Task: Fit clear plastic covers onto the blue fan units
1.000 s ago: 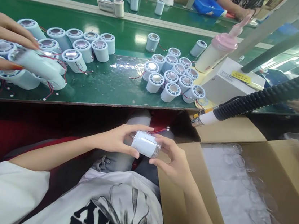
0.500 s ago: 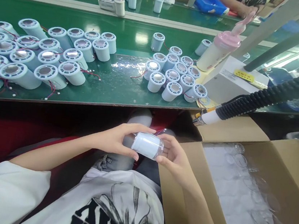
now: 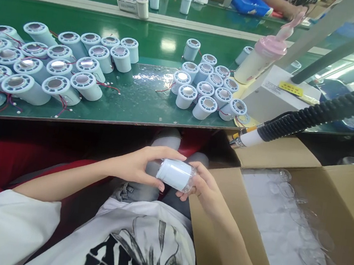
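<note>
Your left hand [image 3: 141, 162] is curled around the near-left end of a pale blue cylinder [image 3: 175, 174], thumb at its lower edge and fingers along its upper edge. A gap shows between your palm and the end of the cylinder. Your right hand [image 3: 209, 188] is closed about the opposite end, fingers wrapped on the clear cover [image 3: 191, 178] that extends past the blue body. The cylinder thus lies between your hands, at 3 o'clock of the left and 9 o'clock of the right. It is held over your lap, nearly level, its right end tipped slightly toward 4 o'clock.

Taking the cylinder as the clock's centre: a large group of blue units [image 3: 29, 89] stands on the green bench [image 3: 138, 106] at 10 o'clock, some leaning, with red and dark leads trailing. A smaller group [image 3: 205, 108] stands between 12 and 1. A pink-lidded bottle [image 3: 259, 61] is at 1, a black ribbed hose [image 3: 314, 115] at 2. At 4 o'clock, beside your right forearm, an open carton [image 3: 345, 209] contains clear pieces [image 3: 286, 189].
</note>
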The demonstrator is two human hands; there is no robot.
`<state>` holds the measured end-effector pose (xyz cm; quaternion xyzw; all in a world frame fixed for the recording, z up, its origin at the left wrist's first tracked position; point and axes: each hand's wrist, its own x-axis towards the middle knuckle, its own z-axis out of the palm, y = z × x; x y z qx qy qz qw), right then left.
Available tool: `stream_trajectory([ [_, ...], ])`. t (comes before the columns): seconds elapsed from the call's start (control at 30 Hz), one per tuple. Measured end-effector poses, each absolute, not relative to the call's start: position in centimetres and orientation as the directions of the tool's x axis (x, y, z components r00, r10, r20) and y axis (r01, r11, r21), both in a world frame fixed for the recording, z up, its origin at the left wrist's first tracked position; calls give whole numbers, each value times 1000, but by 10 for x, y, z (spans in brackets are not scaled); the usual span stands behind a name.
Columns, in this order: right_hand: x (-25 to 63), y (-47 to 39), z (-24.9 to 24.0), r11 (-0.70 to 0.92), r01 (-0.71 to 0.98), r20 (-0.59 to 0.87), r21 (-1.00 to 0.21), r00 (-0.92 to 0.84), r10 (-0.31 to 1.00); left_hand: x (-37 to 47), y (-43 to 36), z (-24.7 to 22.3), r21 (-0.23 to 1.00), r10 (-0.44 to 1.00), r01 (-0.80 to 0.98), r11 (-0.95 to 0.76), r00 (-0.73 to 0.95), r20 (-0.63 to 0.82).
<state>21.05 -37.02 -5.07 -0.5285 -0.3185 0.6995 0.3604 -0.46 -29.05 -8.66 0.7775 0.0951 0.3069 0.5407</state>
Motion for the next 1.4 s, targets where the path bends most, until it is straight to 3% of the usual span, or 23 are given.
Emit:
stream_trajectory([
  [0.4,198,-363,-48,-761,-152,-703,-631,-303,643,-3,-288,-89,832,418,-267,-487,765,490],
  [0.5,199,-363,-53,-789,-107,-726,-605,-333,602,-4,-292,-88,875,457,-231,-425,780,428],
  [0.57,202,-366,-57,-741,-67,-698,-668,-291,655,-5,-296,-86,932,512,-169,-320,797,320],
  [0.63,206,-369,-60,-562,-10,-551,-827,-189,813,-6,-299,-83,971,562,-110,-210,799,212],
  [0.7,212,-371,-61,-216,139,-234,-966,-127,964,-6,-302,-80,991,591,-91,-101,796,133],
  [0.73,215,-372,-61,-7,257,-48,-967,-154,987,-6,-303,-79,994,594,-96,-41,798,102],
  [0.8,219,-373,-61,394,463,265,-794,-320,910,-5,-304,-78,993,594,-103,51,803,52],
  [0.87,220,-374,-61,589,536,397,-605,-438,806,-6,-304,-78,994,590,-87,72,807,28],
  [0.9,220,-374,-61,588,531,401,-611,-432,808,-6,-303,-78,995,582,-79,58,813,31],
  [0.93,218,-375,-60,522,496,360,-694,-389,848,-7,-303,-78,996,571,-78,31,820,46],
  [1.03,213,-378,-57,83,150,45,-985,-244,969,-10,-300,-78,992,509,-121,-42,851,125],
  [1.1,211,-380,-54,-129,-82,-106,-988,-238,965,-11,-299,-78,988,474,-155,-11,869,142],
  [1.13,211,-380,-53,-174,-118,-143,-978,-237,961,-11,-299,-79,986,464,-165,37,876,130],
  [1.3,214,-380,-55,-250,48,-254,-967,-147,956,-7,-302,-87,947,400,-141,288,916,15],
  [1.4,206,-383,-56,-339,39,-341,-940,-122,932,-7,-305,-89,926,389,-108,362,920,-45],
])
